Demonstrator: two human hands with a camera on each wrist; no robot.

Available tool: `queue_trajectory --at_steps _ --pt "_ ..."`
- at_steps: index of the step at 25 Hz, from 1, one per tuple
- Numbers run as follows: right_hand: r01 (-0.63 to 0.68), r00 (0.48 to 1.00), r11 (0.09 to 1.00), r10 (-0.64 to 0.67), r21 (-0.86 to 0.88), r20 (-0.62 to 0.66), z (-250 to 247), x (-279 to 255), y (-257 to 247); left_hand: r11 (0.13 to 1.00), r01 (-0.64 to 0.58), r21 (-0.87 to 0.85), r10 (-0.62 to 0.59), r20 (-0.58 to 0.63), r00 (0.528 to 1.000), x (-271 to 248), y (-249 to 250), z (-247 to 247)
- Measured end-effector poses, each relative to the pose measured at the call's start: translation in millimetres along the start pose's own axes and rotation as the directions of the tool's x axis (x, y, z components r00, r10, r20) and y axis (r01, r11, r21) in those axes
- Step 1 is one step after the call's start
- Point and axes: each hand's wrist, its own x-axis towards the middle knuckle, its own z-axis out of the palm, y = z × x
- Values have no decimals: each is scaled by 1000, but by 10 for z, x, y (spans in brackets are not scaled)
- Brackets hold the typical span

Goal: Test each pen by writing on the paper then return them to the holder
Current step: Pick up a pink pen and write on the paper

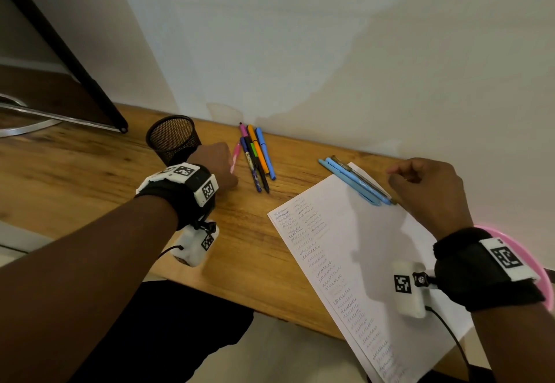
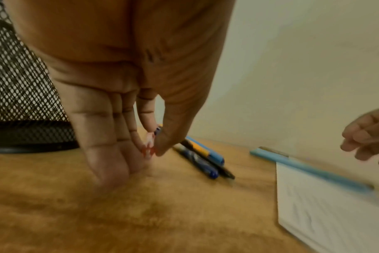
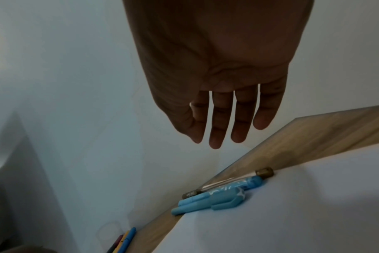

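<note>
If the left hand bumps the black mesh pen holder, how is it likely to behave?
The mesh pen holder looks empty, and its wall is open wire mesh, so it is probably light and would slide or tip easily. It stands upright on the smooth wooden desk, right beside the left hand, so a knock seems plausible.

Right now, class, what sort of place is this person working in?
Probably a home or office desk against a wall: a wooden desk, a mesh holder, loose pens and paper filled with scribbles.
</note>
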Motion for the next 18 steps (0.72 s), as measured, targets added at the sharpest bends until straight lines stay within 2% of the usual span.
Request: queue_trajectory --at_steps 2,3,4,5,6,7,8,9,12,13,15,18 --pt "38 999 998 -37 50 -18 -2 -34 -67 980 27 -198 -43 -80 996 -107 15 -232" --pt "61 998 994 -59 89 -26 2 -61 -104 965 -12 -262 -40 -194 980 -180 39 -380" --pt "83 996 989 -80 124 -31 15 -87 -136 958 -84 -274 -17 -346 938 -254 68 -529" --pt "110 994 983 -105 149 -39 28 -111 -170 947 -177 -268 23 -494 869 -337 103 -665" --pt "141 989 977 -134 160 -55 63 -137 -206 924 -276 -266 64 -603 795 -422 137 -767" --pt "172 984 970 -162 173 -68 113 -170 -250 879 -372 -299 93 -657 748 -504 194 -822" --pt "202 979 961 -192 186 -73 152 -206 -295 810 -455 -371 113 -662 741 -572 283 -820" --pt "230 973 952 -221 202 -69 173 -246 -338 740 -509 -440 144 -635 759 -624 416 -777" --pt "254 963 935 -268 245 24 257 -302 -385 598 -540 -593 310 -450 838 -660 899 -528" --pt "237 963 945 -260 225 75 166 -314 -332 554 -542 -632 374 -392 840 -675 1170 -410" --pt "169 957 914 -242 369 162 235 -317 -393 543 -565 -621 445 -358 821 -686 1352 -329" --pt "66 941 877 -213 476 263 241 -357 -425 482 -576 -660 452 -376 809 -693 1494 -260"
